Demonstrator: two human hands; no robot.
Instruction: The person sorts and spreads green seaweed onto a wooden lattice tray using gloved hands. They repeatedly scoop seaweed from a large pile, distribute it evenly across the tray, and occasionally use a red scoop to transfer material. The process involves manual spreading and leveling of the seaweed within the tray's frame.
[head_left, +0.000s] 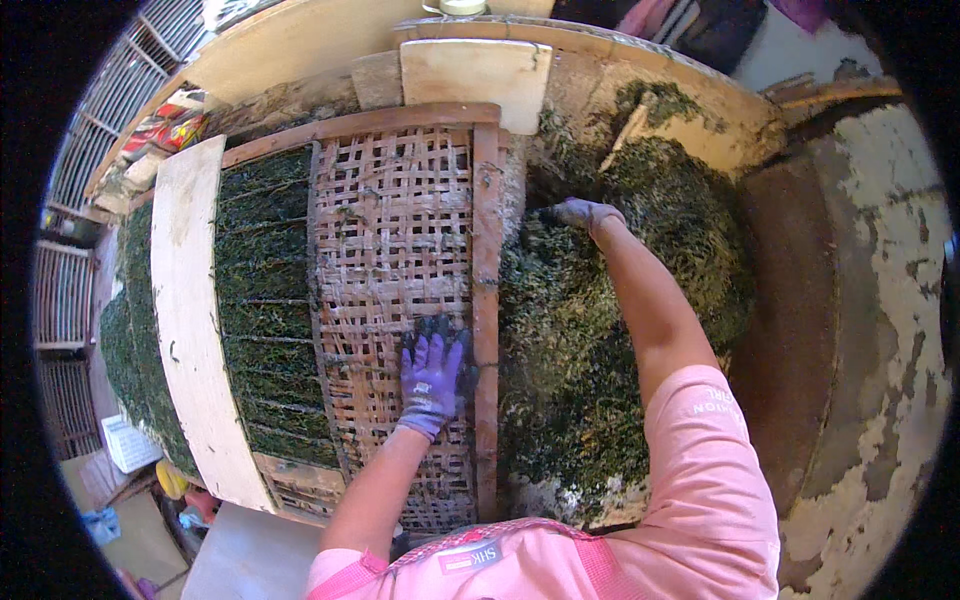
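A wooden-framed tray with a woven bamboo lattice bottom (397, 225) lies before me. Flat against the lattice, near the frame's right bar, rests my left hand (431, 375) in a purple glove with darkened fingertips. Dark green plant material (266, 262) covers the lattice further left, crossed by thin strips. A pale board (195, 315) lies across that layer. To the right is a large heap of loose green plant material (570, 337). My right hand (581, 214), also gloved, reaches into the heap's upper left; its fingertips are partly hidden, so its grip cannot be told.
A small pale board (476, 79) leans at the tray's far edge. Beyond the heap runs a wooden rim (675, 67), with a stick (624, 135) standing in the heap. Slatted racks (64, 292), a white basket (129, 444) and a yellow item (171, 480) are at the left.
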